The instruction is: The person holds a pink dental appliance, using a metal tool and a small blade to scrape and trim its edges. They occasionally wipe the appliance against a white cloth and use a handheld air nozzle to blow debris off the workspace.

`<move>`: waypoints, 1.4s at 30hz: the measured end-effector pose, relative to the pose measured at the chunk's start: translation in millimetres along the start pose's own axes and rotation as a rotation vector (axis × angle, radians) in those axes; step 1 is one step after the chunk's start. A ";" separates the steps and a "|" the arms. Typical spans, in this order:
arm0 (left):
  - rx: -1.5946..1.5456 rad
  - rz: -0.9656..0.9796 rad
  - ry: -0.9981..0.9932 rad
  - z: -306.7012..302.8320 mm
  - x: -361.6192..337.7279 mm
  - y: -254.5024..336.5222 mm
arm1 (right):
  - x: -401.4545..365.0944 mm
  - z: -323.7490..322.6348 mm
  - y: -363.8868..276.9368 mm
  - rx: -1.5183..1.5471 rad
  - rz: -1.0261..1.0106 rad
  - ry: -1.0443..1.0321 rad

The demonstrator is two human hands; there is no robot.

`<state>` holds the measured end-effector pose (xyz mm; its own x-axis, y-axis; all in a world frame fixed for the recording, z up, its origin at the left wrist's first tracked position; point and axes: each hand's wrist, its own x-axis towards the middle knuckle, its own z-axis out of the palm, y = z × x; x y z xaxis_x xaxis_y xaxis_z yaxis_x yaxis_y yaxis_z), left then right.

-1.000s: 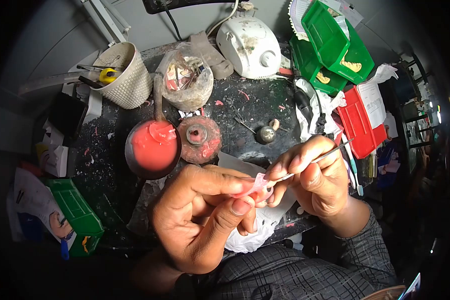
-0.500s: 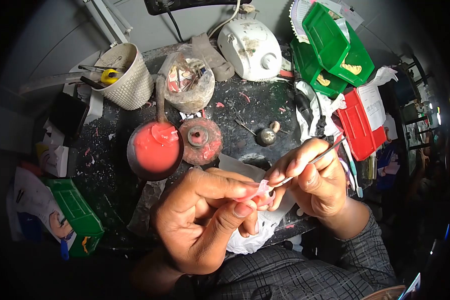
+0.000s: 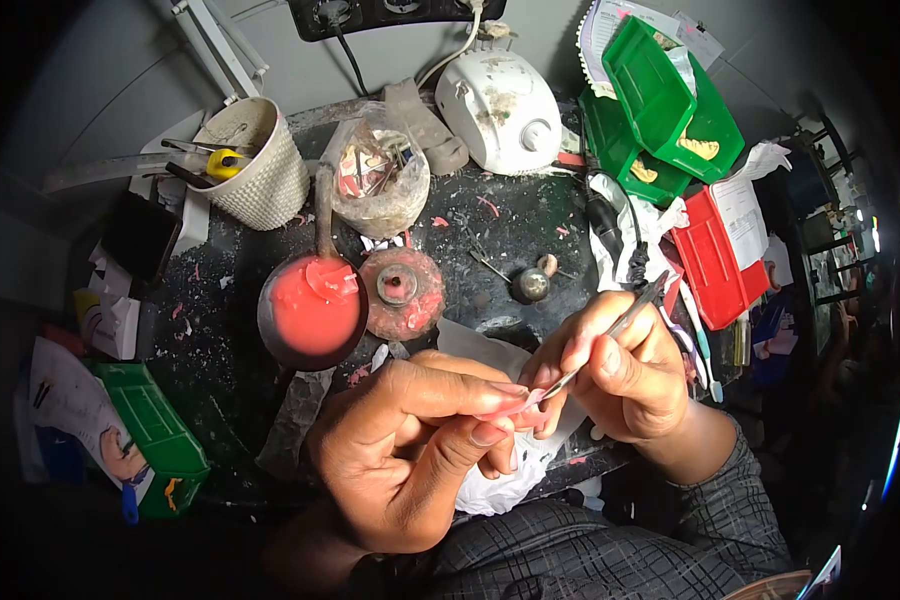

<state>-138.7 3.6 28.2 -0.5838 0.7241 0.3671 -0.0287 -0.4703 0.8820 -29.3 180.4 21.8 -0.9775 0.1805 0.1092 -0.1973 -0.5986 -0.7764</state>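
Between its thumb and fingers, my left hand (image 3: 405, 450) pinches a small pink wax piece (image 3: 515, 408). My right hand (image 3: 625, 375) grips a thin metal tool (image 3: 628, 318) like a pen, its tip touching the right side of the wax piece. The fingertips of both hands are close together. Behind my left hand lie a round pan of pink wax (image 3: 310, 315) and a pink-stained glass burner (image 3: 402, 293). White crumpled paper (image 3: 505, 485) lies under the hands. Part of the wax piece is hidden by the fingers.
A white woven basket (image 3: 260, 170) with tools, a plastic bag of bits (image 3: 380, 180) and a white machine (image 3: 500, 112) stand at the back. Green trays (image 3: 660, 100) and a red tray (image 3: 715, 260) are right. A metal ball (image 3: 532, 285) lies mid-table; another green tray (image 3: 155, 430) is left.
The tool in my right hand has tilted more steeply, and its tip has shifted on the wax piece. The wax piece now lies flatter in my left fingers. The view has shifted slightly.
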 end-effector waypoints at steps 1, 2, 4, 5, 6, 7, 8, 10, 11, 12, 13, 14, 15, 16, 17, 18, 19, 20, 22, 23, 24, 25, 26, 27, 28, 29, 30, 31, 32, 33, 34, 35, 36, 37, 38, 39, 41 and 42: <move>0.027 0.020 -0.021 -1.2 0.2 -0.7 | -0.4 -0.7 -1.5 -0.001 -0.001 -0.001; 0.027 0.022 -0.022 -2.1 0.6 -1.4 | -0.8 -1.5 -3.0 0.005 0.023 -0.001; 0.091 0.072 -0.060 -3.6 1.1 -2.2 | -0.5 -1.6 -4.3 0.011 0.047 -0.002; 0.092 0.072 -0.061 -4.9 1.1 -1.6 | 0.0 -1.4 -4.6 0.014 0.059 0.004; 0.135 0.074 -0.075 -6.5 1.0 -0.8 | 0.4 -1.2 -5.0 0.016 0.071 0.010; 0.178 0.076 -0.090 -7.3 1.1 -0.4 | 0.1 -1.6 -6.3 0.016 0.070 0.010; 0.178 0.077 -0.091 -7.2 1.5 -0.3 | -0.8 -2.7 -8.7 0.036 0.113 0.019; 0.190 0.095 -0.106 -6.7 2.5 -0.3 | -2.1 -4.2 -12.1 0.055 0.155 0.028; 0.191 0.096 -0.107 -6.3 2.8 -0.2 | -2.4 -4.6 -13.3 0.072 0.190 0.039; 0.204 0.103 -0.105 -5.7 3.0 -0.2 | -2.4 -4.6 -14.0 0.090 0.225 0.050; 0.216 0.110 -0.104 -5.4 3.4 -0.1 | -1.8 -4.0 -14.4 0.089 0.223 0.049; 0.217 0.111 -0.105 -5.7 3.9 -0.2 | -1.1 -3.1 -14.4 0.121 0.248 0.055; 0.233 0.130 -0.111 -6.2 4.4 -0.6 | -0.7 -2.5 -14.8 0.153 0.273 0.061; 0.249 0.149 -0.117 -6.6 5.0 -0.9 | -0.7 -2.3 -15.4 0.152 0.272 0.061; 0.248 0.150 -0.117 -6.8 5.8 -0.9 | -0.8 -2.2 -16.1 0.207 0.318 0.061; 0.275 0.176 -0.124 -7.1 6.6 -0.8 | -0.8 -2.3 -16.5 0.262 0.365 0.062; 0.302 0.202 -0.131 -7.2 7.1 -0.8 | -0.7 -2.6 -16.6 0.262 0.364 0.061; 0.302 0.203 -0.131 -7.0 7.1 -0.9 | -0.6 -3.0 -16.6 0.308 0.397 0.075; 0.296 0.204 -0.103 -6.3 6.7 -1.1 | -0.7 -5.4 -16.3 0.353 0.428 0.086; 0.297 0.208 -0.104 -6.5 6.4 -1.1 | -1.3 -8.3 -15.7 0.339 0.396 0.088; 0.298 0.213 -0.103 -6.9 6.1 -1.0 | -1.3 -10.1 -15.2 0.324 0.364 0.090; 0.299 0.218 -0.102 -7.1 6.1 -0.8 | -1.4 -10.4 -14.9 0.321 0.361 0.088; 0.299 0.222 -0.103 -7.0 6.3 -0.1 | -2.1 -10.3 -14.5 0.296 0.293 0.114; 0.308 0.229 -0.104 -6.8 6.6 0.9 | -2.7 -10.0 -14.5 0.272 0.226 0.141; 0.317 0.234 -0.105 -6.6 6.8 1.6 | -3.5 -10.0 -14.9 0.271 0.224 0.141; 0.317 0.234 -0.105 -6.6 7.0 1.8 | -4.5 -10.4 -15.5 0.233 0.177 0.148; 0.310 0.237 -0.111 -6.7 7.3 1.9 | -5.3 -11.0 -16.1 0.195 0.131 0.155; 0.303 0.240 -0.117 -6.8 7.6 2.0 | -5.7 -11.2 -16.3 0.158 0.085 0.161; 0.303 0.240 -0.117 -6.9 7.8 2.4 | -5.6 -5.2 -21.8 0.151 0.118 0.222; 0.312 0.240 -0.121 -7.0 8.2 2.9 | -5.7 -5.2 -23.1 0.121 0.092 0.208; 0.320 0.240 -0.126 -6.9 8.4 3.2 | -7.4 -7.7 -21.9 0.239 0.065 0.158; 0.319 0.240 -0.128 -6.7 8.3 3.0 | -9.1 -10.5 -20.9 0.356 0.038 0.107; 0.316 0.236 -0.121 -6.3 7.8 2.9 | -9.9 -10.5 -23.2 0.355 0.037 0.108; 0.313 0.230 -0.114 -5.9 7.2 2.7 | -10.4 -9.6 -26.6 0.137 -0.001 0.082; 0.313 0.229 -0.115 -5.6 6.9 2.9 | -10.2 -8.9 -28.8 -0.079 -0.036 0.055; 0.306 0.214 -0.108 -5.2 6.5 3.3 | -7.5 -9.0 -29.3 -0.174 -0.110 0.007; 0.299 0.196 -0.101 -3.9 4.7 3.1 | -10.1 3.3 -29.7 -0.190 -0.123 0.122; 0.261 0.152 -0.078 -2.6 3.3 2.5 | -9.9 2.8 -32.0 -0.199 -0.139 0.080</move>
<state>-142.8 3.5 30.9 -0.5010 0.6968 0.5133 0.2691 -0.4383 0.8576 -13.6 195.6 47.3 -0.9313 0.3164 0.1803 -0.3033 -0.3996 -0.8651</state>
